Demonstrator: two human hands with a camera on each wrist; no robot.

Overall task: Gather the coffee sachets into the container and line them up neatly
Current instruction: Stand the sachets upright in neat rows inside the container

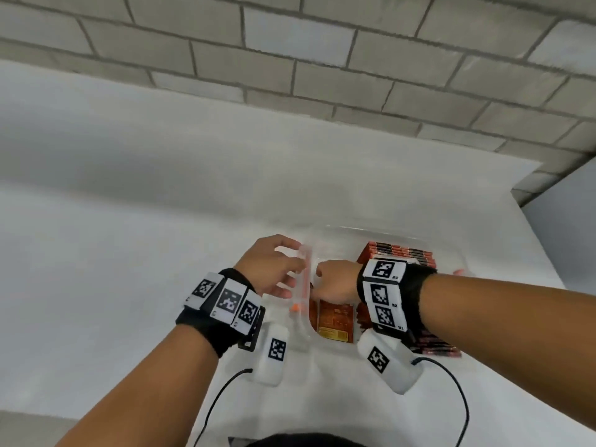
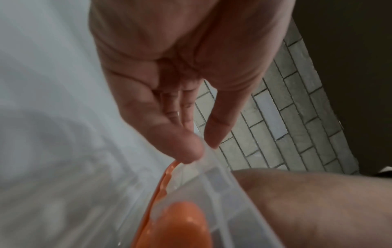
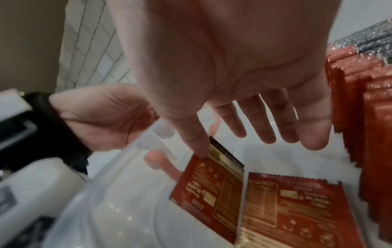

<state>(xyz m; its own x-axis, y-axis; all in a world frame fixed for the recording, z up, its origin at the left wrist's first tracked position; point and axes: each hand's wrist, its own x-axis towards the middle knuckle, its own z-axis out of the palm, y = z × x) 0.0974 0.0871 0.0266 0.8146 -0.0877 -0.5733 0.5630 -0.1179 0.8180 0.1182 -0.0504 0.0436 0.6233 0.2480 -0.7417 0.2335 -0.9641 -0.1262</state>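
Observation:
A clear plastic container (image 1: 371, 229) with an orange latch (image 1: 294, 307) stands on the white table. My left hand (image 1: 287, 272) grips its left wall, thumb and fingers pinching the rim (image 2: 212, 167). My right hand (image 1: 332, 282) reaches inside with fingers straight; its thumb tip touches the top corner of a red sachet (image 3: 212, 184) leaning against that wall. A second sachet (image 3: 297, 209) lies flat beside it. A row of red sachets (image 1: 400, 253) stands on edge along the container's right side.
The white table (image 1: 129, 221) stretches wide to the left and ends at a grey brick wall (image 1: 322, 59). Its right edge lies close to the container. Black cables (image 1: 219, 398) trail from both wrists toward me.

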